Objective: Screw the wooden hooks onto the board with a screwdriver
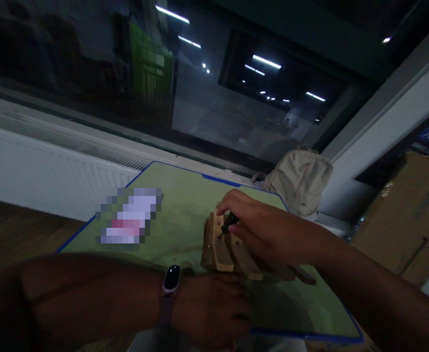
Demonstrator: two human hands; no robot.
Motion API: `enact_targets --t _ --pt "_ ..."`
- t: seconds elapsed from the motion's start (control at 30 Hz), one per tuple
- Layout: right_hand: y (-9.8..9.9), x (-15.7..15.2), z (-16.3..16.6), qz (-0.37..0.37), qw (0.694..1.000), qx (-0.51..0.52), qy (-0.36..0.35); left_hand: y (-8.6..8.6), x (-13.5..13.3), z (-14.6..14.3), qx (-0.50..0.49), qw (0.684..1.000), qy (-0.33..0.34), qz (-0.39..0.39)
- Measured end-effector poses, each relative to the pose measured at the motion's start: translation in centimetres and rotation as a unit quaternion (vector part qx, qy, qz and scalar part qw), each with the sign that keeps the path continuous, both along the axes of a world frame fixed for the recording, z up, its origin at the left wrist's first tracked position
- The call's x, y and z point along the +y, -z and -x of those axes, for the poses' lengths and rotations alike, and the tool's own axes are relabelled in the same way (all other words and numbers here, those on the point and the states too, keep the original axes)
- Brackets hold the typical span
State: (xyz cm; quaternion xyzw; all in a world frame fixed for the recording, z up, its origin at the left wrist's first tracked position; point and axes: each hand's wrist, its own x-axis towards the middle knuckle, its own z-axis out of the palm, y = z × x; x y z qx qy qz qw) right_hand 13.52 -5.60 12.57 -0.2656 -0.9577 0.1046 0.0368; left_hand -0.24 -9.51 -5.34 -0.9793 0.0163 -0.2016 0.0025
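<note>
A small wooden assembly of layered pale pieces point(218, 247) stands on a green cutting mat point(178, 215). My right hand point(266, 230) reaches in from the right and pinches a small dark tool point(228, 224), its tip against the top of the wood. My left hand point(214, 308), with a dark band watch point(171, 279) on the wrist, lies in shadow just in front of the wooden piece, fingers curled near its base. Whether the left fingers grip the wood is hidden.
A beige cloth bag point(298, 181) sits beyond the mat's far right corner. A blurred-out object point(128, 222) lies on the mat's left part. A white radiator point(34, 166) and dark window run behind. Cardboard boxes point(405, 215) stand at right.
</note>
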Motion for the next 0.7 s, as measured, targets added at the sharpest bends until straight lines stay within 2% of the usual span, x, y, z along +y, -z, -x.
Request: enact_targets --t 0.07,0.13,0.23,0.3,0.4,0.5,0.6,0.63,0.7 --pt "0.2 0.7 0.0 0.009 0.999 0.025 -0.023 -0.1 -0.1 0.0 0.001 1.0 -0.008 0.005" --pt "0.5 1.6 0.3 -0.042 0.999 0.014 -0.016 -0.3 -0.2 0.1 0.0 1.0 -0.014 0.003" --pt "0.8 2.3 1.0 -0.145 0.986 -0.075 0.043 -0.5 -0.3 0.3 0.006 1.0 -0.011 -0.001" --pt "0.8 2.2 1.2 -0.172 0.974 -0.123 0.084 -0.5 -0.3 0.3 0.014 1.0 -0.011 0.0" --pt "0.6 1.5 1.1 -0.145 0.981 -0.097 0.079 -0.5 -0.3 0.2 0.006 1.0 -0.013 0.008" --pt "0.1 0.5 0.6 -0.048 0.998 -0.03 0.031 -0.3 -0.3 0.0 -0.01 1.0 -0.013 0.007" --pt "-0.4 0.1 0.7 0.026 0.999 -0.024 -0.016 0.0 -0.3 -0.1 -0.018 1.0 -0.015 -0.001" --pt "-0.5 0.2 0.9 0.024 0.999 -0.032 -0.027 0.1 -0.3 -0.2 -0.017 1.0 -0.014 -0.002" --pt "-0.4 0.6 1.4 -0.034 0.997 -0.059 -0.019 0.1 -0.3 -0.3 -0.011 1.0 -0.008 -0.006"
